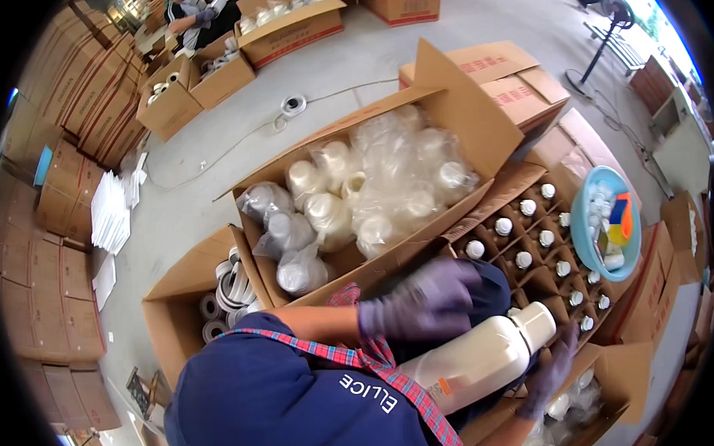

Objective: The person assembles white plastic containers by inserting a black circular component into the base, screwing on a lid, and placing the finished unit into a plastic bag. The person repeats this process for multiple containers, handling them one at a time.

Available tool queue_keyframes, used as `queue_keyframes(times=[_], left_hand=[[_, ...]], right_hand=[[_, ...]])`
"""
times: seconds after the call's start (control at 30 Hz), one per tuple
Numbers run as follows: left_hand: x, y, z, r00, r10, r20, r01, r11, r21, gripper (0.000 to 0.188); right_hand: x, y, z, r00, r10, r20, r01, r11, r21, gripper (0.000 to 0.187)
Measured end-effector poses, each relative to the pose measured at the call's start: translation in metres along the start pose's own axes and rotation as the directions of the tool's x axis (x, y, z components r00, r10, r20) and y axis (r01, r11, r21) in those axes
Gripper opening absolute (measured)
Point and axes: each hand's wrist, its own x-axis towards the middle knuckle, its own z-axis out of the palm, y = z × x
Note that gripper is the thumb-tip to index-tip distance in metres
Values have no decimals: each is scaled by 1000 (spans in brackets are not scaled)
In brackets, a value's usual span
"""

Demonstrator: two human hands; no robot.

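A large cream-white bottle (pixel 472 360) with a wide cap (pixel 537 324) lies tilted across my lap, its cap end toward the right. It has a small orange mark on its side. My left hand (pixel 421 303), in a purple-grey glove, is over the bottle's far side; motion smears its fingers. Beside the cap, my gloved right hand (pixel 552 373) has its fingers stretched out, apart from the bottle as far as I can see. A checked red-and-blue strap (pixel 414 390) crosses my dark blue clothing near the bottle's lower end.
Ahead stands an open carton (pixel 343 274) of plastic-wrapped cream parts. White rings (pixel 235 286) fill a box at left. A divided carton (pixel 524 284) holds white-capped bottles, with a blue basin (pixel 590 242) on it. Another person (pixel 196 20) sits far off near a floor cable (pixel 244 132).
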Motion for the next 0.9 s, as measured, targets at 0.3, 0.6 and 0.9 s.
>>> queue_keyframes(times=[0.3, 0.6, 0.9], left_hand=[[-159, -147, -148, 543, -558, -627, 764, 18, 645, 65], [-7, -64, -211, 819, -294, -493, 574, 429, 698, 24], [52, 15, -173, 835, -550, -14, 543, 821, 176, 10]], right_hand=[[-60, 14, -91, 863, 351, -364, -421, 898, -131, 41], [-24, -75, -52, 951, 42, -305, -122, 961, -248, 42], [-21, -98, -17, 952, -252, 173, 302, 862, -407, 57]])
